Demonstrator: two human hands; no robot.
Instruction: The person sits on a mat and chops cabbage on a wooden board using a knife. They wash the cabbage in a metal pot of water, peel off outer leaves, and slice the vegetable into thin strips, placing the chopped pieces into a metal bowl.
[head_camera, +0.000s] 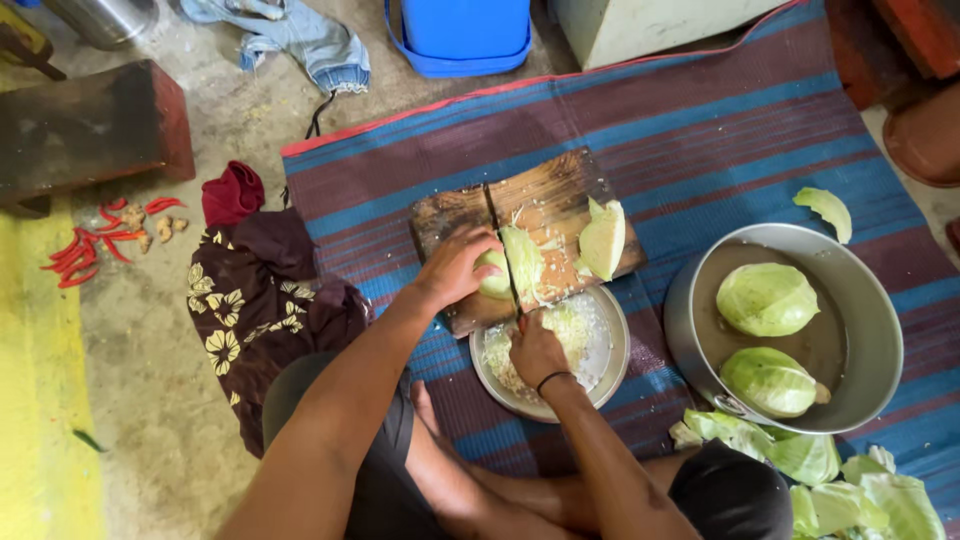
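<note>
Left hand (455, 268) closed over cabbage piece (510, 265), pressed on wooden cutting board (545, 200); right hand (535, 348) gripped round knife (513, 290) handle, blade in cabbage; steel plate (612, 360) of shreds just below board; pan (860, 330) with two cabbage halves at right

The chopping board (545, 215) is rough, worn, dark-stained wood, lying on a matt woven cloth mat (720, 130). The plate (612, 370) and the big bowl (880, 340) are dull grey metal; the cabbage halves (767, 298) look smooth, slightly waxy.
</note>
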